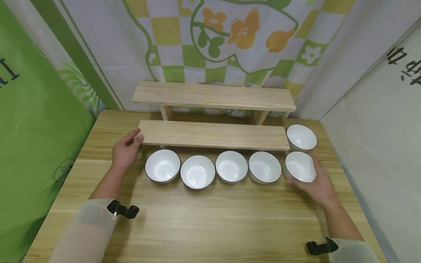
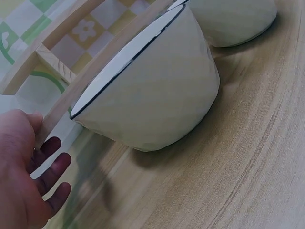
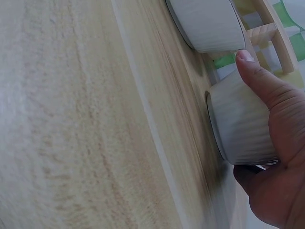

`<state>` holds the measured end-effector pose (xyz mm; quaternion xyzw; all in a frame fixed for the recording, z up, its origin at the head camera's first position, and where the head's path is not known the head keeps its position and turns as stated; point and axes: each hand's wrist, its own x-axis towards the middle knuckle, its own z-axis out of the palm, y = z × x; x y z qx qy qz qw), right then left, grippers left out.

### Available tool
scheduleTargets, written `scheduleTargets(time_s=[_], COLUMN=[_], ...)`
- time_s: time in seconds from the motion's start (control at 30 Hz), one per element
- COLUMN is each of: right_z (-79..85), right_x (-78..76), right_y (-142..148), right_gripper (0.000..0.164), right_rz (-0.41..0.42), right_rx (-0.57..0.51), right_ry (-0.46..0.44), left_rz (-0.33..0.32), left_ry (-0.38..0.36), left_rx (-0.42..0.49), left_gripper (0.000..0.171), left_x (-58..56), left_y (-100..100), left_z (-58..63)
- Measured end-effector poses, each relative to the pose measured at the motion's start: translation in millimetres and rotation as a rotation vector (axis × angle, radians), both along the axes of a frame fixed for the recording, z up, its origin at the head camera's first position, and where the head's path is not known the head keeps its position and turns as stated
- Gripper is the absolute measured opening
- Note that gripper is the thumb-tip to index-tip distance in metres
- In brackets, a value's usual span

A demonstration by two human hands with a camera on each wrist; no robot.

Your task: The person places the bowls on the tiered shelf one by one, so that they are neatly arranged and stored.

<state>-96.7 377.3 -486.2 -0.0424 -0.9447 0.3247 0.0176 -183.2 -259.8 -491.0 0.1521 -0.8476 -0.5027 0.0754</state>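
Observation:
My left hand [image 1: 125, 152] pinches the left end of the lower board of a two-step wooden shelf [image 1: 213, 135]. In the left wrist view its thumb lies against the board's end, and the other fingers [image 2: 55, 172] are partly bent. At the right end of a row of white dark-rimmed bowls, my right hand [image 1: 321, 185] grips the last bowl [image 1: 300, 167], thumb on the near side and fingers round the right. That bowl [image 3: 240, 126] appears upright on the table. Its far side is hidden in the right wrist view.
Several more white bowls [image 1: 198, 172] stand side by side before the shelf. Behind the gripped bowl, another bowl [image 1: 301, 137] stands by the shelf's right end. The shelf's upper board [image 1: 213, 95] is near the patterned cloth [image 1: 194, 56]. All rest on a wooden table [image 1: 210, 226].

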Motion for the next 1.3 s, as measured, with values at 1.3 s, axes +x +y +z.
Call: scheduleTargets(time_s=[1.3], right_z=[30.4], right_x=[7.0], right_y=[-5.7], right_gripper=[0.127], right_rz=[-0.053], right_rx=[0.032], right_ry=[0.023], left_rz=[0.031], left_ry=[0.016], left_rx=[0.218], left_gripper=[0.049], left_x=[1.1], left_y=[5.6], left_z=[-1.5])
